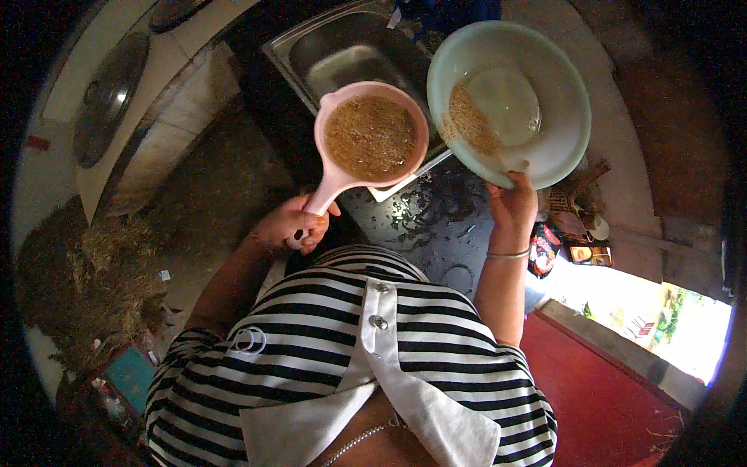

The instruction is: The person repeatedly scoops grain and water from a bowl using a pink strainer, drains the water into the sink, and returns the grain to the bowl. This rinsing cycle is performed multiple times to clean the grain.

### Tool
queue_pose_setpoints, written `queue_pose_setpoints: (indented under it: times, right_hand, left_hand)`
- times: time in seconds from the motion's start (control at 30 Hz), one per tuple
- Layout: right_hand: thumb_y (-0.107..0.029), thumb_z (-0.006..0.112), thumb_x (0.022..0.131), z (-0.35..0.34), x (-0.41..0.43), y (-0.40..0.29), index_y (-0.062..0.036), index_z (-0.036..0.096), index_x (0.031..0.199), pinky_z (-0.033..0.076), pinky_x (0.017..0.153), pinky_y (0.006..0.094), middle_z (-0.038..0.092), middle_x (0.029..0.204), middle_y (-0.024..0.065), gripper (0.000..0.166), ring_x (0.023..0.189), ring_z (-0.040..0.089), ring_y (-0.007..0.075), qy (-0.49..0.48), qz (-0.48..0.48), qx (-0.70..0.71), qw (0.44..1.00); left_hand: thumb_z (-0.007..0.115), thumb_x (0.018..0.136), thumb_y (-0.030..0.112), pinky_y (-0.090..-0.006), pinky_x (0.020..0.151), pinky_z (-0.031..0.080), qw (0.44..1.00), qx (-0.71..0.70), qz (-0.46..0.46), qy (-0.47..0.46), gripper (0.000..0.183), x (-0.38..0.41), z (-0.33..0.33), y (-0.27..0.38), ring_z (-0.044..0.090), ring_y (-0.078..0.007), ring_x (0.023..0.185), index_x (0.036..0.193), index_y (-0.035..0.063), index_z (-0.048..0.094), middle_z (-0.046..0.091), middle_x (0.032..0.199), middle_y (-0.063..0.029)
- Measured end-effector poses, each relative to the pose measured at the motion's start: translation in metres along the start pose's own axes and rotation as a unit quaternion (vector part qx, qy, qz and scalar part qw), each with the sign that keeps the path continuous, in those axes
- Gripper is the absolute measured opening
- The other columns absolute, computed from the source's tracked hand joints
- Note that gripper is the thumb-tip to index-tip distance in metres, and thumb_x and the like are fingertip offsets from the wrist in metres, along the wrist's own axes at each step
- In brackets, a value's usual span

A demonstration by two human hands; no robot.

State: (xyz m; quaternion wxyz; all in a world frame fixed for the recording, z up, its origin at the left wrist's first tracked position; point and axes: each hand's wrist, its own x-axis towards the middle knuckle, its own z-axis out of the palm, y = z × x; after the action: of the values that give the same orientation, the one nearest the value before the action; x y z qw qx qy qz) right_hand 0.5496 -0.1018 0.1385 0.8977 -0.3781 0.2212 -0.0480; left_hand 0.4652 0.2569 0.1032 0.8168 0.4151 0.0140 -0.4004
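Observation:
My left hand (303, 225) grips the handle of a pink plastic dipper (334, 182), held level in front of me. Brownish water (370, 137) with pale grains or husks floating in it fills much of the dipper. To its right, my right hand (515, 201) pinches the near rim of a pale green plastic basin (563, 140), which looks tilted. Wet brown grains (471, 122) lie heaped along the basin's left side, beside a little cloudy water. Whether the dipper and basin touch cannot be told.
A stainless steel sink (303, 44) lies beyond the dipper, set in a wet black countertop (435, 233). Right of my wrist are a black printed packet (544, 251), a lit phone (590, 255) and a wicker basket (563, 201). A glass lid (111, 99) and dry straw (117, 268) are at left.

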Motion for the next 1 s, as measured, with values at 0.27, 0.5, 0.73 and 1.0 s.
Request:
queue_pose_setpoints:
  times: [0.27,0.5,0.73,1.0]
  right_hand:
    - [0.001,0.046,0.073,-0.005,0.003,0.012,-0.0068,0.045,0.111,0.054,0.066,0.0431,0.050,0.111,0.0140,0.038,0.097,0.053,0.0336,0.014,0.043,0.018,0.999]
    - [0.001,0.046,0.075,-0.020,0.011,0.015,-0.0037,0.043,0.112,0.055,0.066,0.0418,0.050,0.110,0.0171,0.038,0.094,0.055,0.0345,0.001,0.046,0.016,0.999]
    - [0.001,0.045,0.074,-0.022,0.012,0.023,-0.0022,0.042,0.113,0.053,0.072,0.0455,0.050,0.111,0.0178,0.039,0.098,0.053,0.0359,0.013,0.067,0.025,0.997]
    - [0.002,0.044,0.074,-0.018,0.006,0.030,-0.0017,0.042,0.114,0.047,0.082,0.0511,0.048,0.114,0.0182,0.040,0.104,0.048,0.0373,0.025,0.082,0.034,0.996]
  left_hand:
    - [0.051,0.077,0.016,-0.0237,0.038,0.037,0.997,0.006,0.033,0.064,0.034,-0.016,-0.012,-0.004,0.042,-0.0101,0.042,0.105,-0.0013,0.041,0.043,0.057,-0.0034]
    - [0.049,0.078,0.015,-0.0231,0.039,0.036,0.996,0.018,0.045,0.076,0.033,-0.014,-0.026,-0.027,0.042,-0.0098,0.043,0.106,-0.0010,0.042,0.043,0.058,-0.0030]
    - [0.045,0.087,0.027,-0.0228,0.039,0.036,0.994,0.018,0.092,0.062,0.034,-0.012,-0.039,-0.045,0.043,-0.0096,0.045,0.107,-0.0010,0.044,0.045,0.059,-0.0029]
    - [0.037,0.089,0.034,-0.0263,0.046,0.042,0.996,0.020,0.029,0.082,0.043,-0.013,-0.046,-0.041,0.052,-0.0163,0.051,0.120,0.0036,0.040,0.054,0.067,-0.0088]
